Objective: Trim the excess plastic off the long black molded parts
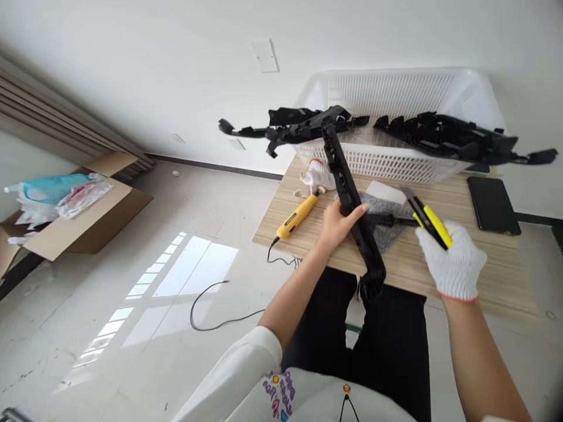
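My bare left hand (338, 224) is wrapped around a long black plastic part (352, 205) that slants from the white basket down past the table's front edge. My right hand (453, 261), in a white work glove, grips a yellow-and-black utility knife (428, 221) whose blade points up and left toward the black part. Under them lies a grey cloth pad (389, 218) on the wooden table (488, 264).
A white plastic basket (396, 158) at the table's back carries several black plastic parts (444, 136) across its rim. A yellow corded tool (297, 215), a spare white glove (317, 176) and a dark phone (492, 205) lie on the table. An open cardboard box (74, 220) sits on the floor, left.
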`<state>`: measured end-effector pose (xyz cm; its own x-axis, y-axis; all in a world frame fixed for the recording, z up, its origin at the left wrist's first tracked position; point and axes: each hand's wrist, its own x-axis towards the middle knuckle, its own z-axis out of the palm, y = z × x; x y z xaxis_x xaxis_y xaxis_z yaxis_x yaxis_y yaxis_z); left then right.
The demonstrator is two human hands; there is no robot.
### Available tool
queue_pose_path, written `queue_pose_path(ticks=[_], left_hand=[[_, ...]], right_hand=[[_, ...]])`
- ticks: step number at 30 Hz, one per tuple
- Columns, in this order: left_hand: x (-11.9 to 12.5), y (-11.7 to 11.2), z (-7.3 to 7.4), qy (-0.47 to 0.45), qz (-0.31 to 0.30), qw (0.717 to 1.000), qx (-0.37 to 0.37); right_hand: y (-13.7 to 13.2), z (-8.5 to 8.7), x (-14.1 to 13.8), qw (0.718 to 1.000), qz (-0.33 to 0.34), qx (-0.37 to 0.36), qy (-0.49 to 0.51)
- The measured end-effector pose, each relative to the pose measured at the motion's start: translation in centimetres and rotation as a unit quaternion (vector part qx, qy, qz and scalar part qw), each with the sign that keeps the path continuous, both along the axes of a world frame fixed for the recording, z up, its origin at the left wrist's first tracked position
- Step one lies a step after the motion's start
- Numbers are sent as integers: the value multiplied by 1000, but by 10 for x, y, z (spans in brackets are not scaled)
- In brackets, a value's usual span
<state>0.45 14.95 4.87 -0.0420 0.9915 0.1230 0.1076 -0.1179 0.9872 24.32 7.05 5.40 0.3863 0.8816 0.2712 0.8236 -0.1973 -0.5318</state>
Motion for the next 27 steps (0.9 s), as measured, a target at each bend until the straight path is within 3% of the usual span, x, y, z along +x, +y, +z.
queue_pose_path(ticks=[4, 11, 17, 27], left_hand=[[3, 8, -5, -99, -43, 994, 10], [2, 13, -1, -181, -50, 982, -12], [3, 14, -7, -183, -58, 981, 7], [4, 12, -8, -187, -39, 981, 28]], right_hand=[[8, -3, 0, 999, -31, 41, -5], [12, -1, 0, 999, 24, -46, 9], [15, -5, 9, 996, 61, 7, 71], [10, 3, 3, 982, 77, -3, 172]])
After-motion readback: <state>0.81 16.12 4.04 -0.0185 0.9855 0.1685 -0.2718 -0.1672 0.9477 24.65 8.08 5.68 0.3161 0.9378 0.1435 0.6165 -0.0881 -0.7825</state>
